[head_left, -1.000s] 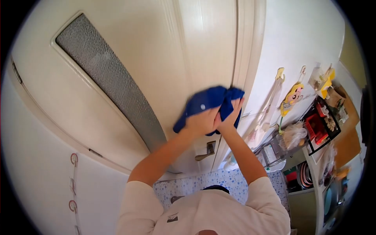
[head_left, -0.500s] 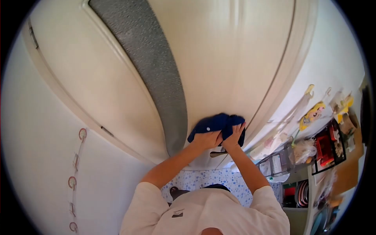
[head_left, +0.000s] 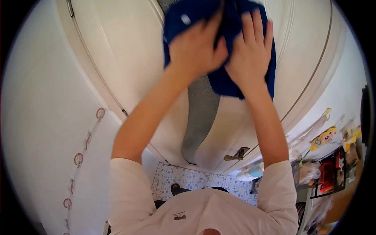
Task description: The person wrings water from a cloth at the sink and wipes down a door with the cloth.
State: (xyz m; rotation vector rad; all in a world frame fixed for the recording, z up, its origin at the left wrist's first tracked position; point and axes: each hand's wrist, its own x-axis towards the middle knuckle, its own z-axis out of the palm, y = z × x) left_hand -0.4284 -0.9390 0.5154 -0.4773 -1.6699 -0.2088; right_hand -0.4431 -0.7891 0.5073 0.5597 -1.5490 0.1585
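A dark blue cloth (head_left: 229, 84) is spread against the cream door (head_left: 243, 121), over the upper part of its grey textured glass strip (head_left: 201, 105). My left hand (head_left: 196, 51) presses on the cloth's left part; it is blurred, with the thumb towards the middle. On the cloth's right part lies my right hand (head_left: 250, 51), its fingers spread and pointing up. Both arms reach upward, side by side. The metal door handle (head_left: 236, 154) is well below my hands, at the door's right edge.
On the right wall hang a cartoon-face item (head_left: 325, 138) and other things on hooks. Below them is a rack with a red basket (head_left: 326, 176). A string of round ornaments (head_left: 78, 159) hangs on the left wall. Speckled tiles (head_left: 203, 182) cover the floor.
Both hands and the blue cloth have moved from near the handle up the door, onto the glass strip. The cloth is spread wider, and the view has shifted.
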